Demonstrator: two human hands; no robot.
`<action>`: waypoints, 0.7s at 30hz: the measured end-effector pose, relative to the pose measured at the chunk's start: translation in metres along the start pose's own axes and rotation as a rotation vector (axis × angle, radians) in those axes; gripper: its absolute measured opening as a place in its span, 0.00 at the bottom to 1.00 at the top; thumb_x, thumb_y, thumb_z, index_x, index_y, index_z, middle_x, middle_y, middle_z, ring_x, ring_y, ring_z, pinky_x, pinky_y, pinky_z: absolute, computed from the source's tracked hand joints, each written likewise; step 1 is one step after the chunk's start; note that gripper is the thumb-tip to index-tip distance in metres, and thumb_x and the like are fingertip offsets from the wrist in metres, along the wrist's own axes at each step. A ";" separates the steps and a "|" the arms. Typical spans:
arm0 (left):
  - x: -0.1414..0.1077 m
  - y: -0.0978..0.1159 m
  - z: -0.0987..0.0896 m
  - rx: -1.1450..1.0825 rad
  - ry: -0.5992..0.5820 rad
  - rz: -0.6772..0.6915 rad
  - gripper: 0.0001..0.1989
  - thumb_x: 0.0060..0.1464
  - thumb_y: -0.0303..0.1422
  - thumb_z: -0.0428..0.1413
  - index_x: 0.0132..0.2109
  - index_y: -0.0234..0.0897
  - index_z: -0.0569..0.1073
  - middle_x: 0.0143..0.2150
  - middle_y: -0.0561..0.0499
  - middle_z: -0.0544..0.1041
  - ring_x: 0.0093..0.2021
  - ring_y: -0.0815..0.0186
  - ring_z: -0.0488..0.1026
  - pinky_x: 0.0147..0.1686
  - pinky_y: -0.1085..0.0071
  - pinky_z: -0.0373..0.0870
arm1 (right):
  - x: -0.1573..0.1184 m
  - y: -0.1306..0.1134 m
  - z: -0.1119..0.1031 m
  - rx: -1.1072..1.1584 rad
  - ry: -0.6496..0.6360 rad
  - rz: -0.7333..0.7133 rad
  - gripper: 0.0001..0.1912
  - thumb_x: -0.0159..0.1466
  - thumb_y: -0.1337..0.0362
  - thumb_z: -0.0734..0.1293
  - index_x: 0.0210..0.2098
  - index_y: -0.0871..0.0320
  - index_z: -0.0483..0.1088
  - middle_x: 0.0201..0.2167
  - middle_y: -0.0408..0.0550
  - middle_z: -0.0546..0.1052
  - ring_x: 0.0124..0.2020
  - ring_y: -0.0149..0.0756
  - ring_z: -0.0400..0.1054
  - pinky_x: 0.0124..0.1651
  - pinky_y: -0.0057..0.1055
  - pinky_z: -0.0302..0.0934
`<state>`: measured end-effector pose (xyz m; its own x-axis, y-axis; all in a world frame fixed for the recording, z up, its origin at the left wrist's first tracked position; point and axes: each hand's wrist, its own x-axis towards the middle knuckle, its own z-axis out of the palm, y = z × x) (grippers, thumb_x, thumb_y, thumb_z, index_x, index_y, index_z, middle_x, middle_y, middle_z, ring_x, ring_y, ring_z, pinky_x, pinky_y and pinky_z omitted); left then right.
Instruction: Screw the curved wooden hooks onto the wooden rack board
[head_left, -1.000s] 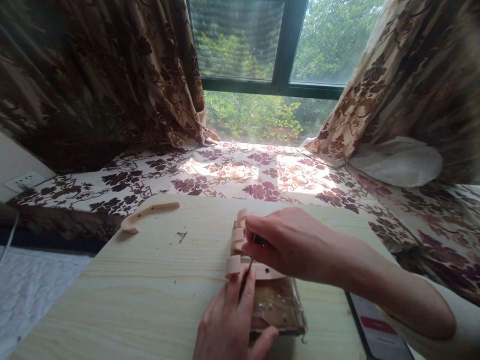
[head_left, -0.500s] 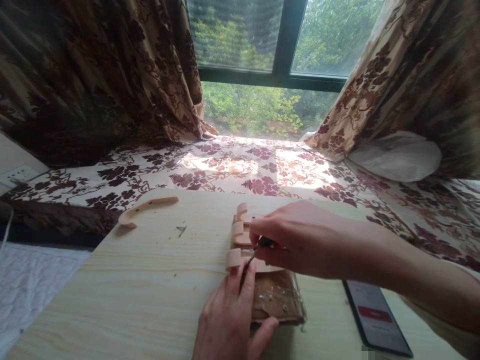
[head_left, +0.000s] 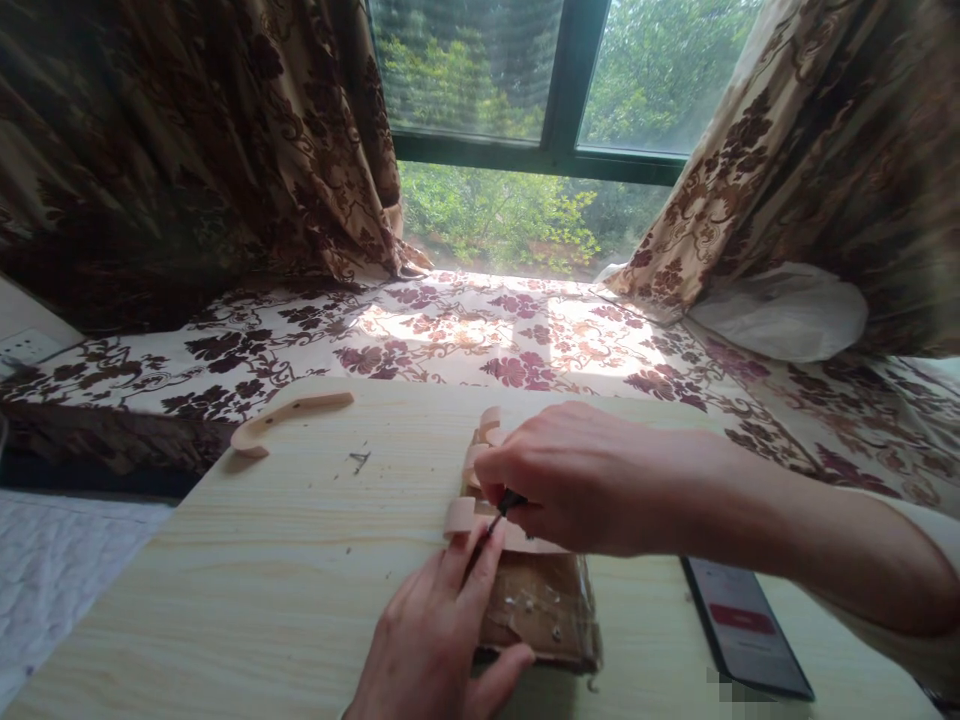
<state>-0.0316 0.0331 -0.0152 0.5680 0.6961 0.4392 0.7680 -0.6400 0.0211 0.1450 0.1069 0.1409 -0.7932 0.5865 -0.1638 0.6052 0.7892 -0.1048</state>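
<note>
My right hand [head_left: 570, 480] is closed round the dark handle of a screwdriver [head_left: 511, 500]. Its thin metal shaft slants down to the left, and its tip is hidden by my left fingertips. My left hand [head_left: 442, 620] holds the nearest pale wooden hook [head_left: 461, 517], index and middle fingers at its edge beside the shaft. The left thumb lies on the near end of a brown, tape-wrapped block [head_left: 536, 610]. Further wooden hooks lie across this block, partly covered by my right hand. Small metal bits are scattered on the block's near part.
A separate curved wooden hook [head_left: 292, 410] lies at the table's far left. Several screws [head_left: 359, 460] sit in a small pile on the pale wooden table [head_left: 247, 560]. At the right is a phone [head_left: 746, 630] with its screen lit. Beyond the table is a flower-patterned cover [head_left: 450, 325].
Both hands, the block and the screwdriver appear slightly further left, partly because the view has shifted. My right hand has come lower and left over the hooks, covering more of the middle one.
</note>
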 end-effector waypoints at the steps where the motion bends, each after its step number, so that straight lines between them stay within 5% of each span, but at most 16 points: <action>1: 0.000 -0.001 0.000 -0.002 0.004 0.002 0.34 0.48 0.42 0.58 0.59 0.31 0.60 0.58 0.38 0.68 0.50 0.56 0.73 0.43 0.69 0.73 | 0.000 0.002 0.001 0.008 0.016 0.020 0.06 0.59 0.66 0.63 0.30 0.60 0.72 0.24 0.46 0.73 0.22 0.28 0.57 0.25 0.28 0.44; 7: 0.001 0.005 0.005 0.045 0.076 -0.014 0.32 0.52 0.47 0.53 0.57 0.28 0.63 0.56 0.36 0.70 0.47 0.56 0.74 0.38 0.68 0.75 | 0.001 0.004 -0.004 -0.022 0.029 0.137 0.08 0.58 0.64 0.63 0.34 0.59 0.73 0.23 0.45 0.74 0.22 0.29 0.58 0.23 0.28 0.43; 14: -0.004 0.005 0.012 0.070 0.052 -0.037 0.28 0.56 0.42 0.51 0.60 0.31 0.61 0.58 0.41 0.68 0.45 0.59 0.75 0.39 0.70 0.74 | 0.002 -0.003 -0.014 -0.134 -0.018 -0.073 0.06 0.59 0.72 0.62 0.31 0.61 0.71 0.31 0.49 0.76 0.27 0.31 0.65 0.26 0.29 0.49; 21: -0.003 0.006 0.013 0.070 0.083 -0.020 0.26 0.56 0.39 0.50 0.58 0.29 0.63 0.57 0.40 0.69 0.46 0.59 0.74 0.40 0.70 0.74 | 0.007 -0.006 -0.009 -0.188 -0.010 0.062 0.08 0.61 0.65 0.62 0.29 0.61 0.71 0.24 0.48 0.74 0.19 0.28 0.58 0.22 0.31 0.41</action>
<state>-0.0248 0.0313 -0.0279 0.5286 0.6771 0.5120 0.7993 -0.6001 -0.0316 0.1354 0.1077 0.1494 -0.7536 0.6339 -0.1741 0.6286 0.7724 0.0910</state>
